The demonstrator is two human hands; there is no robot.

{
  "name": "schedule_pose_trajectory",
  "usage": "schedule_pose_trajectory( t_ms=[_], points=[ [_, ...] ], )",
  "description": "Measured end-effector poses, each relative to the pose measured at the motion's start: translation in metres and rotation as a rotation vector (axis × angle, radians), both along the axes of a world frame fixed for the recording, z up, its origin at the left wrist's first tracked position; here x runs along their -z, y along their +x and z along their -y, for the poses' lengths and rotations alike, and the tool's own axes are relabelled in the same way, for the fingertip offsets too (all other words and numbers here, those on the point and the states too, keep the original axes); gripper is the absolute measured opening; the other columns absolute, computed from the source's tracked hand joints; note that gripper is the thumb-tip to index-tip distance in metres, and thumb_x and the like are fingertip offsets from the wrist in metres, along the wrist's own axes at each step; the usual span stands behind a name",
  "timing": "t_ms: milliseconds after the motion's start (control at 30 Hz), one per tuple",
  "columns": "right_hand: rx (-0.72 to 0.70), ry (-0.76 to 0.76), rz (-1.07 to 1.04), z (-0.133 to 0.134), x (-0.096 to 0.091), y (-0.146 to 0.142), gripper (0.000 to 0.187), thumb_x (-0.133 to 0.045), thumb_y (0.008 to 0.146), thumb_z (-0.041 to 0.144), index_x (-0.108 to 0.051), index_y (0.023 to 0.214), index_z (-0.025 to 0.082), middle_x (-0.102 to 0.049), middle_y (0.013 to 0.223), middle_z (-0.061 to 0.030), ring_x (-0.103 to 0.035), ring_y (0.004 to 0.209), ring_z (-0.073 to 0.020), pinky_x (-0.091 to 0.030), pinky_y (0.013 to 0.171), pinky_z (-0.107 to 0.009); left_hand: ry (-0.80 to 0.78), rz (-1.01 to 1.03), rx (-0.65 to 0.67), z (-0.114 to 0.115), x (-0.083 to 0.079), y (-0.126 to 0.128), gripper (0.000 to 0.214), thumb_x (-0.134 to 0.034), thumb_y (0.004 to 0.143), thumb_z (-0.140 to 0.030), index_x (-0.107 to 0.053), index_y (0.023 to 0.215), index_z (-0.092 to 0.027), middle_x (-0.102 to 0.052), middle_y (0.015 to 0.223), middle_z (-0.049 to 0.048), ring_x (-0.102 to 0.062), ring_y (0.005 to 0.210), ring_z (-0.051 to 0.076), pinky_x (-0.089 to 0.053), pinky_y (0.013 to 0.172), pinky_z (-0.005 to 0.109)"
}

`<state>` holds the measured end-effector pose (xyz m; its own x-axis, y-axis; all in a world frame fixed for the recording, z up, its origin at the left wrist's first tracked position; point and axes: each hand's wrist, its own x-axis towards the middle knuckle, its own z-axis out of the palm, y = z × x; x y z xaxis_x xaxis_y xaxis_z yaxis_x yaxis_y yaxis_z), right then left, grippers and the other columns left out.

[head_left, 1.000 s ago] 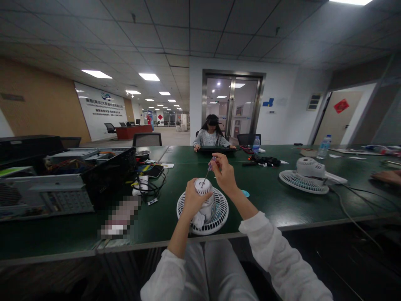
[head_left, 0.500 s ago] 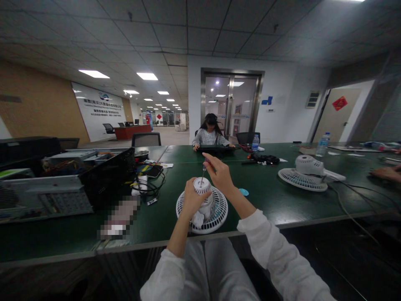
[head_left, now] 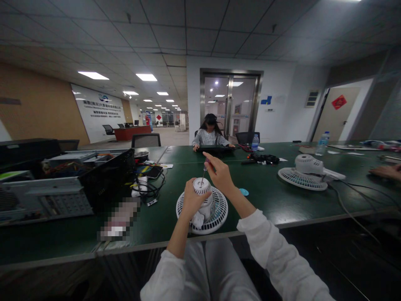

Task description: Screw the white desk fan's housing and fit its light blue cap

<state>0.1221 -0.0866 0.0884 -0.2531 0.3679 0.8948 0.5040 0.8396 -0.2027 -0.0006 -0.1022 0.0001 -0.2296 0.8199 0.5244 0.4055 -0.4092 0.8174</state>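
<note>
A white electric fan (head_left: 215,213) lies grille-down on the green table, close to its front edge. My left hand (head_left: 193,197) is wrapped round the fan's motor housing, thumb across its near side. In my right hand (head_left: 220,172) is a screwdriver (head_left: 203,176), gripped by its handle between thumb and fingers. The shaft points down, slightly tilted, and its tip goes to the top of the housing. Whether the tip sits in a screw is too small to tell.
An opened computer case (head_left: 62,184) stands at the left beside tangled cables (head_left: 153,186). A light blue disc (head_left: 243,192) lies right of the fan. Farther right are a second fan (head_left: 302,173), a water bottle (head_left: 322,144) and another person's hand (head_left: 387,172). A person (head_left: 211,136) sits opposite.
Almost nothing differs. Both hands keep their places on the fan and the screwdriver; the view has shifted very slightly.
</note>
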Motion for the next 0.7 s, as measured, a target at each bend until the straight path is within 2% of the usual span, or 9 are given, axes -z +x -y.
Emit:
schedule_pose_trajectory(
  t_ms=[167,400,533,700],
  points=[
    [-0.044,-0.04,-0.015,0.001,0.001,0.002,0.036,-0.04,0.091,0.025,-0.053,0.124,0.021,-0.065,0.11,-0.0076,-0.06,0.096,-0.0188,-0.047,0.087,-0.032,-0.013,0.005,0.016,0.001,-0.001,-0.001,0.062,-0.075,0.056,-0.024,-0.045,0.11,-0.018,-0.048,0.11,0.0055,-0.047,0.109,0.023,-0.034,0.1,0.041],
    [-0.136,0.011,0.031,0.008,0.001,-0.008,0.035,-0.036,0.093,0.023,-0.051,0.125,0.02,-0.066,0.104,-0.0071,-0.06,0.091,-0.0169,-0.048,0.086,-0.031,-0.009,0.001,0.024,0.002,-0.002,0.0,0.061,-0.074,0.058,-0.024,-0.045,0.111,-0.017,-0.048,0.11,0.0063,-0.047,0.108,0.023,-0.035,0.099,0.04],
    [-0.163,0.032,0.049,0.006,0.001,-0.014,0.035,-0.036,0.093,0.023,-0.052,0.124,0.021,-0.065,0.109,-0.0074,-0.06,0.096,-0.0176,-0.047,0.088,-0.032,-0.003,0.002,0.017,0.002,-0.002,0.001,0.062,-0.076,0.056,-0.023,-0.045,0.11,-0.018,-0.049,0.108,0.0049,-0.047,0.108,0.023,-0.035,0.099,0.04],
    [-0.168,-0.015,-0.053,0.001,0.003,-0.018,0.033,-0.039,0.092,0.024,-0.055,0.121,0.023,-0.065,0.108,-0.0067,-0.061,0.097,-0.0177,-0.047,0.089,-0.032,-0.002,0.011,0.029,0.0,0.0,0.0,0.063,-0.075,0.057,-0.024,-0.045,0.112,-0.017,-0.048,0.11,0.0061,-0.047,0.109,0.023,-0.035,0.099,0.04]
  ],
)
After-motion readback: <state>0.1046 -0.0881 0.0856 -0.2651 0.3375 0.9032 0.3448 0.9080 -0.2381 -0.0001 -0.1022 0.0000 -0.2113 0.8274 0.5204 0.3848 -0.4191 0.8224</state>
